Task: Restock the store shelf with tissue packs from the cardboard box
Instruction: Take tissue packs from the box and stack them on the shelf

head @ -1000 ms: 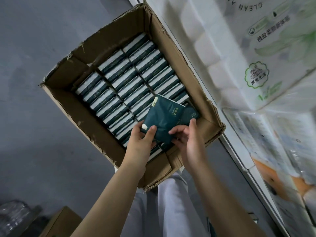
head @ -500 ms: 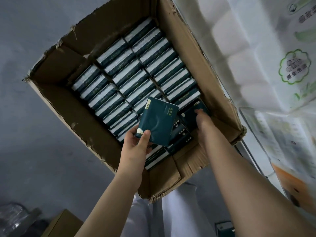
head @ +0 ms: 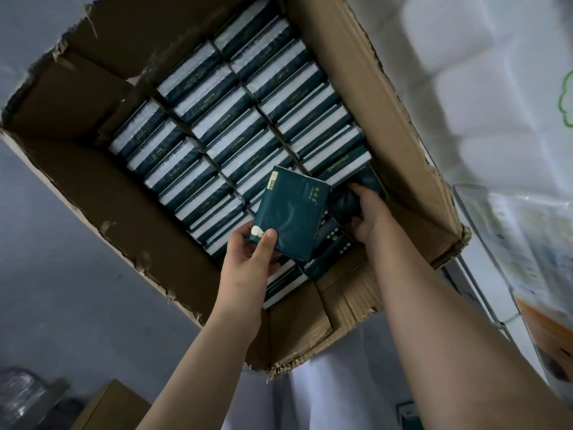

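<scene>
An open cardboard box (head: 366, 88) on the floor holds several rows of dark green tissue packs (head: 217, 125) standing on edge. My left hand (head: 248, 259) holds one dark green pack (head: 291, 215) flat above the near rows, thumb on its lower corner. My right hand (head: 367, 212) reaches into the box's near right corner and grips another dark pack (head: 369, 184) there; its fingers are partly hidden behind the pack.
The shelf (head: 483, 290) runs along the right, stacked with large white toilet-roll bundles (head: 465, 72) and clear-wrapped packs (head: 533, 243). A smaller brown box (head: 108, 408) sits at the bottom left on the grey floor (head: 46, 274).
My right hand has left the pack that both hands held and gone deeper into the box's near right corner. The left hand keeps the first pack alone. The view has moved closer to the box.
</scene>
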The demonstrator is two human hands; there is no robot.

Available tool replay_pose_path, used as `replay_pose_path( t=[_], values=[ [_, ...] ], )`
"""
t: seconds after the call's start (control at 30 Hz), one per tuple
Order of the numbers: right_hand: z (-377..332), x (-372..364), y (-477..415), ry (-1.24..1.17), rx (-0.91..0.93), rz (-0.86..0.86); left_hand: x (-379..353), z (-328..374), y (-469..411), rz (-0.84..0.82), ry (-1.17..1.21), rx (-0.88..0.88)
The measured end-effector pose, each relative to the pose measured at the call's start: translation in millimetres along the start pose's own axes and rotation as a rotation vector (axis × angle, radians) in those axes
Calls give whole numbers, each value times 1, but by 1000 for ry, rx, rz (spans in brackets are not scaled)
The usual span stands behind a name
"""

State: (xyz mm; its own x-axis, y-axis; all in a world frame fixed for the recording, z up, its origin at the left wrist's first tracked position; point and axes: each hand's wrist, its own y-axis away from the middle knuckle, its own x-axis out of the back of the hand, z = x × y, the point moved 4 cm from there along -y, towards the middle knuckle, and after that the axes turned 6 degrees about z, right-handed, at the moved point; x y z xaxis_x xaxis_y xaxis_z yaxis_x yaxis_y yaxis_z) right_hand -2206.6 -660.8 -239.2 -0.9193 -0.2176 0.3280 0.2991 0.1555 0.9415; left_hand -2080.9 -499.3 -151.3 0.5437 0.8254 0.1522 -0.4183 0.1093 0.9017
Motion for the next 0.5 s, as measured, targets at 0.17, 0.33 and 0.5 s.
replay_pose_path(
  t=[0.17,0.33,0.5],
  values=[
    [-2,6,31,193,298,308,3,8,21,14,4,18],
    [-1,16,104,266,451,358,15,39,61,69,42,19],
    [-14,31,217,171,716,285,38,93,135,62,182,24]
  ],
)
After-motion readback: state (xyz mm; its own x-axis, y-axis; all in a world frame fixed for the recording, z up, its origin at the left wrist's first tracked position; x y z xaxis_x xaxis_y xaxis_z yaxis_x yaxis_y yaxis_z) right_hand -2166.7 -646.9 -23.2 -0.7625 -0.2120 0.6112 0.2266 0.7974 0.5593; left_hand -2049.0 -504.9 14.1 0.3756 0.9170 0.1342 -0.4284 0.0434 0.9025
